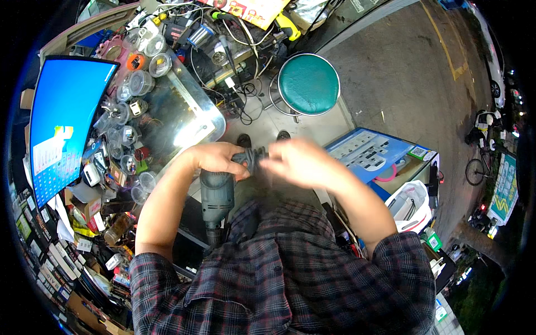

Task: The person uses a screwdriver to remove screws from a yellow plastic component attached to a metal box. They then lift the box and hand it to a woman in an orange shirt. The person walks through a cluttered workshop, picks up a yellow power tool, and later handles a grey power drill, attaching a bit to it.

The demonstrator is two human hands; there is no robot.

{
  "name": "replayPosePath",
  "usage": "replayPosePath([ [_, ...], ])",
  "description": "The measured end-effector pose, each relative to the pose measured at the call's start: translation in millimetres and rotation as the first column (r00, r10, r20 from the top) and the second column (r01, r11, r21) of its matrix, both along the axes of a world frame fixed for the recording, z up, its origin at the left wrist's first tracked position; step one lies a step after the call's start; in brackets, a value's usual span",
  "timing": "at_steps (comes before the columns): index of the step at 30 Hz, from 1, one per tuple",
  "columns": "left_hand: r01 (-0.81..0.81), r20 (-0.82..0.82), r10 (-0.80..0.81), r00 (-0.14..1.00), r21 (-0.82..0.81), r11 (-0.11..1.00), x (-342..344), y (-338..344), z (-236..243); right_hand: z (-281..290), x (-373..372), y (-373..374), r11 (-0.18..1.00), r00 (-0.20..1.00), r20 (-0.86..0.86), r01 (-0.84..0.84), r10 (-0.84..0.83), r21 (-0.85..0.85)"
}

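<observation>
A dark grey corded power drill (218, 198) hangs in front of my body with its chuck pointing down. My left hand (223, 159) is closed on the upper end of the drill, its thumb bent over the grip. A dark looped bundle, perhaps the drill's cord (254, 160), sits at that top end between my hands. My right hand (287, 159) is just right of this bundle, its fingers curled toward it and smeared by motion, so I cannot tell whether they grip it.
A monitor (64, 117), stacked plastic containers (139, 84) and a clear mat (190, 123) fill the left desk. A green round stool (309, 85) stands ahead. A blue board (363, 153) and white bag (407, 206) are at right. A bicycle (480, 162) is outside on the far right.
</observation>
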State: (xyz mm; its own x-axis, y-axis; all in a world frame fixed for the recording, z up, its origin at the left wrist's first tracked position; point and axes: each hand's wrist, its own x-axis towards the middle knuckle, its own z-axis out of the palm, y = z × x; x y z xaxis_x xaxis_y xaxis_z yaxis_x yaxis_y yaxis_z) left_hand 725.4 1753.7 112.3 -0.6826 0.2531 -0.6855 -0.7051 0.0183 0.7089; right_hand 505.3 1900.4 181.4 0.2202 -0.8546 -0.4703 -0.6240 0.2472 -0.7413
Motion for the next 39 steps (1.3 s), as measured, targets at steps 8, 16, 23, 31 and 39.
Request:
replayPosePath([
  [8, -0.024, -0.102, 0.063, 0.993, 0.346, 0.938, -11.3, 8.3, 6.1, -142.7, 26.9, 44.1, 0.823, 0.573, 0.592, 0.422, -0.566, 0.38],
  [16, -0.378, -0.036, 0.407, 0.912, 0.309, 0.873, 13.7, -10.2, 7.9, -103.5, 89.5, 111.2, 0.731, 0.164, 0.715, 0.081, -0.68, 0.677],
  [23, -0.222, -0.007, 0.222, 0.975, 0.033, 0.974, 9.2, -23.2, -4.4, 16.6, 55.6, 64.8, 0.975, 0.989, 0.151, -0.028, -0.005, 0.221],
  [31, 0.085, -0.172, -0.072, 0.982, 0.07, 0.994, -25.0, -6.7, 28.7, -48.4, -49.6, -30.7, 0.982, 0.848, 0.496, 0.147, -0.186, 0.119],
  [39, -0.059, -0.067, 0.069, 0.995, 0.146, 0.988, -13.1, -5.2, 3.9, -123.5, 90.9, 88.5, 0.976, 0.974, 0.125, 0.171, -0.188, 0.135],
])
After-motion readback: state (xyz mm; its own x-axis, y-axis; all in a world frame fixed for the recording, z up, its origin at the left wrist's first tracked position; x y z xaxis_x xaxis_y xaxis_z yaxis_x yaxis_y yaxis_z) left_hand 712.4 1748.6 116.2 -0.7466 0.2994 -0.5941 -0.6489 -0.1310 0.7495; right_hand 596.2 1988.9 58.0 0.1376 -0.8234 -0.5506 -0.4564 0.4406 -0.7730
